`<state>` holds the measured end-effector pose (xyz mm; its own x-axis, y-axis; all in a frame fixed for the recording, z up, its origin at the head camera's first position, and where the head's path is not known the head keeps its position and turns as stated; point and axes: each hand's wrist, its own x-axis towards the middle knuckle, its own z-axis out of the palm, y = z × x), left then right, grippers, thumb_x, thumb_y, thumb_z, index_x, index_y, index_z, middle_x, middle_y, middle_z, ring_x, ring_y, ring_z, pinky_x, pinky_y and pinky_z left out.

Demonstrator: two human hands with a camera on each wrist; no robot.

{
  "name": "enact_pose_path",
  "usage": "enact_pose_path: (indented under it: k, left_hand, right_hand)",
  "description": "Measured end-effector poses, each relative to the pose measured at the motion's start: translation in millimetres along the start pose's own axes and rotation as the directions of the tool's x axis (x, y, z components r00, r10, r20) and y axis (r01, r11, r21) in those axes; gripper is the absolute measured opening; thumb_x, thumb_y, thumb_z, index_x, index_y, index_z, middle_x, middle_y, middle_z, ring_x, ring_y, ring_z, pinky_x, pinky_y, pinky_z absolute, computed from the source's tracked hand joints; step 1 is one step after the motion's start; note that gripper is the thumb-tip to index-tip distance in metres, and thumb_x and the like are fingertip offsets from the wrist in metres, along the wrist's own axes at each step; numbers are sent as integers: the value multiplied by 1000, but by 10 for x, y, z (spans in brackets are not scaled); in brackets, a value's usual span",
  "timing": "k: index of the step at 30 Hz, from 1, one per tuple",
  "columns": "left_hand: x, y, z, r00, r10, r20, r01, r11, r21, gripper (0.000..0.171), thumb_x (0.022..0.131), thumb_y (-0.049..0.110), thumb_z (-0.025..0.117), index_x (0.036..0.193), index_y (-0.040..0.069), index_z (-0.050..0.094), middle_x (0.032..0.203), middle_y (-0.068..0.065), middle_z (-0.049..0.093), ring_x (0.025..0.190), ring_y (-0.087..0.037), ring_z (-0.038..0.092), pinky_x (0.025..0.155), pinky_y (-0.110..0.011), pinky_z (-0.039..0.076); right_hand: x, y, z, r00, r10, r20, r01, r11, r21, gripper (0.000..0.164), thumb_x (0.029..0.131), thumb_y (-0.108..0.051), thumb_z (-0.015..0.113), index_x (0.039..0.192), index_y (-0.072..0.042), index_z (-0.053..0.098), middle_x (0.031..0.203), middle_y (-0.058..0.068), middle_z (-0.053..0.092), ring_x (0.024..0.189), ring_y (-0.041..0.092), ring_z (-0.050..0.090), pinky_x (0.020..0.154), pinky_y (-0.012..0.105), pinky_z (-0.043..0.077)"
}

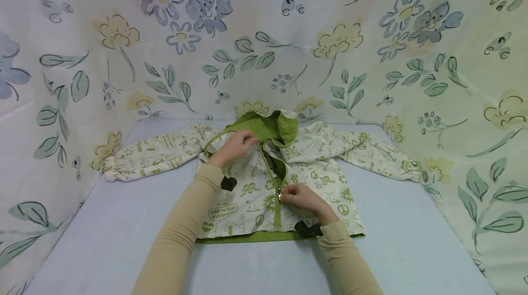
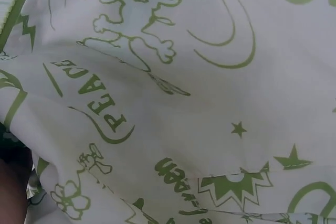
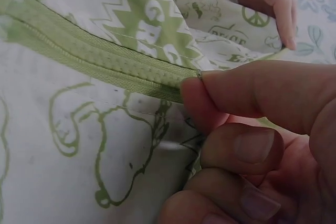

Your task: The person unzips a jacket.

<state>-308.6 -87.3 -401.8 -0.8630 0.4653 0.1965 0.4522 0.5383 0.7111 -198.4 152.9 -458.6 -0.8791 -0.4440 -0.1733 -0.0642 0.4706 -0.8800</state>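
A hooded white jacket [image 1: 247, 199] with green print lies front up, its green-lined hood [image 1: 264, 125] at the far end. Its green zipper [image 3: 115, 69] is joined along the lower front, and the two edges spread apart above the metal zipper pull [image 1: 279, 195]. Thumb and forefinger of my right hand [image 1: 305, 199] pinch that pull, hiding most of it in the right wrist view. Up by the neck, my left hand [image 1: 236, 147] pinches the top of the jacket's left-side front edge. Printed cloth [image 2: 173, 98] fills most of the left wrist view.
The sleeves stretch out to either side, the left one [image 1: 156, 153] and the right one [image 1: 379, 157]. Under the jacket is a pale table [image 1: 123, 231]. A flower-patterned curtain [image 1: 264, 34] rises behind and at both sides.
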Motion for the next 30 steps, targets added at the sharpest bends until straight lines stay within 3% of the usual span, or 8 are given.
enact_pose_path:
  k: [5,11,19,30]
  left_hand:
    - [14,-13,8,1000,2,-24,-1,999,34,28,91,30,44,77,7,51,76,-7,43,61,-20,36,54,-31,32]
    - [0,-8,4,998,-13,-64,14,1000,17,22,92,26,43,90,8,56,83,-4,47,66,-20,39,56,-33,34]
    - [6,-26,5,996,-43,-74,43,999,-8,22,92,27,43,90,8,54,85,-5,47,67,-20,39,57,-33,34]
    - [6,-69,18,989,-81,-125,75,996,-49,25,91,31,43,92,9,55,86,-4,47,70,-20,41,58,-33,36]
  right_hand:
    - [-7,6,4,1000,9,7,-9,1000,2,20,85,-16,55,77,2,60,54,-1,43,43,9,34,44,23,32]
    - [-7,16,1,1000,5,29,-5,1000,28,21,85,-15,56,78,4,59,52,-3,39,42,8,30,43,23,29]
    - [-19,46,15,999,16,38,-17,1000,17,19,85,-17,56,78,1,61,55,-2,41,44,9,30,44,23,30]
    - [-142,-166,8,998,-38,55,39,999,-23,19,85,-9,54,77,9,57,55,-1,39,45,10,29,45,23,27]
